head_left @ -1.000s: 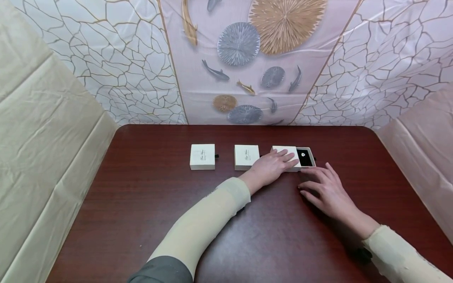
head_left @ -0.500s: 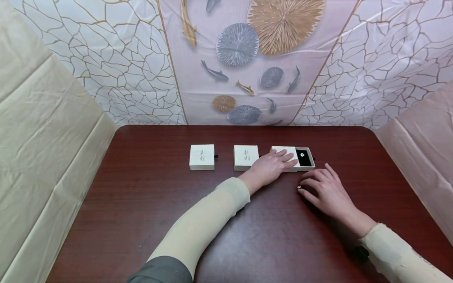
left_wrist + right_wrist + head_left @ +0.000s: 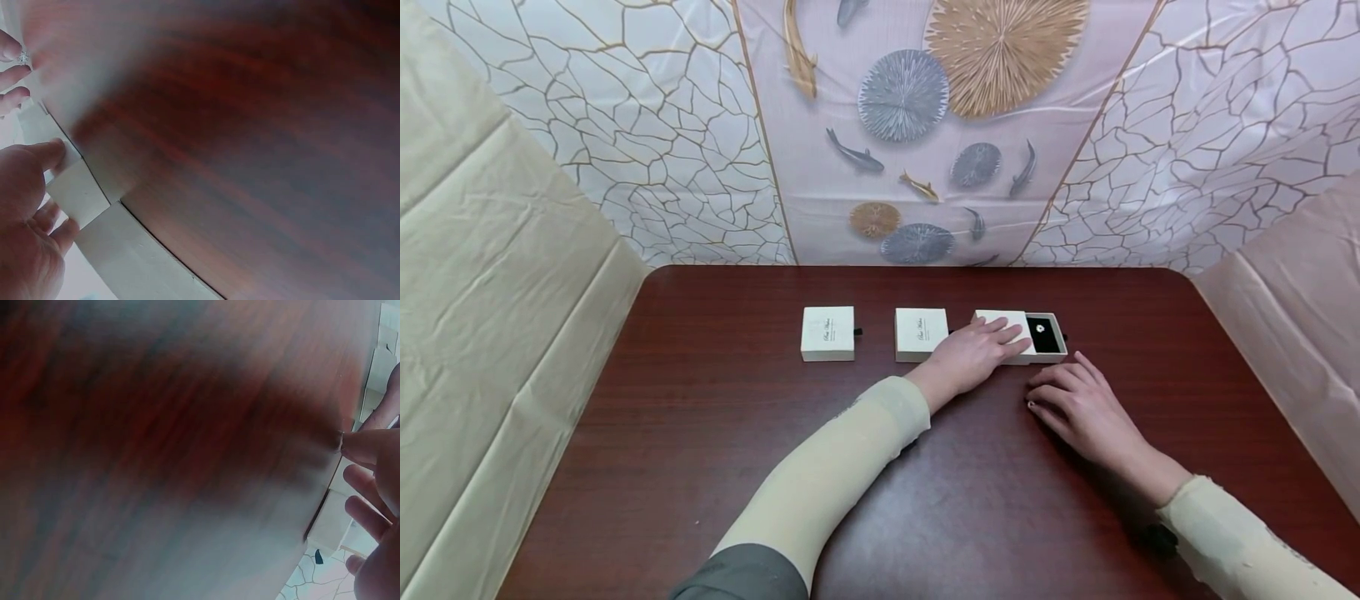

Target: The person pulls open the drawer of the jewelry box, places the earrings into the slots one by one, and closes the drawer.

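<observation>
A white drawer-style jewelry box (image 3: 1011, 357) stands at the right of the row, its drawer (image 3: 1051, 358) pulled partway out to the right. On the drawer's black pad sits a small white flower-shaped stud (image 3: 1041, 329). My left hand (image 3: 973, 354) grips the box's sleeve, its fingers over the top and front side. Just in front of the drawer, my right hand (image 3: 1086, 408) pinches a tiny sparkling stud earring (image 3: 24, 57) between thumb and fingertip, close over the table. Its other fingers are loosely bent.
Two more white boxes stand to the left: the middle box (image 3: 921, 329) and the left box (image 3: 828, 332), each with printed lettering. They rest on a dark red-brown table (image 3: 715, 400). A patterned cloth (image 3: 917, 192) hangs behind the table.
My right hand has drawn slightly toward me and left with the earring, which now shows at its fingertips. My left hand stays on the box.
</observation>
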Demonstrator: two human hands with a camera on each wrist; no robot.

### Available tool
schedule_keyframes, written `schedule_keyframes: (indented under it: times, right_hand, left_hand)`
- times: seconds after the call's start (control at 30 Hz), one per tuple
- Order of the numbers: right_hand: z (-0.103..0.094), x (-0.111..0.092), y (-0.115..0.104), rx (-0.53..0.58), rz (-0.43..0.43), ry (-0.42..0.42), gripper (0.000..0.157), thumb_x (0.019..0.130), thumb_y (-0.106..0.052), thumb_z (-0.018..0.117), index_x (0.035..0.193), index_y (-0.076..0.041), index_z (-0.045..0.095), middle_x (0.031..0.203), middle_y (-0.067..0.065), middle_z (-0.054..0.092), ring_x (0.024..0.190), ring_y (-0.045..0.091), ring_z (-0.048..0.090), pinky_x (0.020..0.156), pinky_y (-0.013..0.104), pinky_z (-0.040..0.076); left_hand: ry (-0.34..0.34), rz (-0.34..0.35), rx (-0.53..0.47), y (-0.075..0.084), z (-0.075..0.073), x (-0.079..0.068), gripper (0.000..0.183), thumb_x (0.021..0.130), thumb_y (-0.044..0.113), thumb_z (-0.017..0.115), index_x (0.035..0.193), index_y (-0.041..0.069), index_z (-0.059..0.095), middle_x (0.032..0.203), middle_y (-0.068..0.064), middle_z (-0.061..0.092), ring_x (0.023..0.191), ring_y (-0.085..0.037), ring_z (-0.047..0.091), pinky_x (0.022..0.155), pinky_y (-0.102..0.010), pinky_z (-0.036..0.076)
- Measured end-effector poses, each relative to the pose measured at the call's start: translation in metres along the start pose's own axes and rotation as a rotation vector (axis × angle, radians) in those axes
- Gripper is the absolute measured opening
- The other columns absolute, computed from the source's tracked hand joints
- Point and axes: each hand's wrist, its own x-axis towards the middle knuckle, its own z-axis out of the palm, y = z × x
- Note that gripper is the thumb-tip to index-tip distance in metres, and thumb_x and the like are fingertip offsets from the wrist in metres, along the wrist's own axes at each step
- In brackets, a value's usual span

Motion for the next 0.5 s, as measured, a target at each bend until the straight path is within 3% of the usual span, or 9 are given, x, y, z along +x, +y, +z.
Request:
schedule_keyframes:
  times: [0.27,0.5]
  right_hand:
    - [0.0020,-0.0027,0.0053,0.028,-0.079,0.032,0.021,0.078,-0.004,0.083,0.097,-0.012,0.080,0.114,0.012,0.075,0.110,0.041,0.065,0.132,0.050,0.014]
    - [-0.0044,-0.0010,0.0021,0.005,-0.059,0.008,0.015,0.083,-0.012,0.079,0.098,-0.009,0.079,0.117,0.015,0.076,0.117,0.042,0.064,0.133,0.047,0.009]
  left_hand:
    - [-0.008,-0.002,0.008,0.0004,-0.0002,0.0000,0.054,0.115,0.017,0.036,0.167,0.033,0.040,0.172,0.005,0.039,0.159,-0.018,0.035,0.127,-0.039,0.035]
    - [-0.009,-0.004,0.015,0.0003,-0.0008,0.0001,0.054,0.115,0.017,0.037,0.167,0.033,0.041,0.171,0.005,0.039,0.158,-0.017,0.036,0.126,-0.038,0.036]
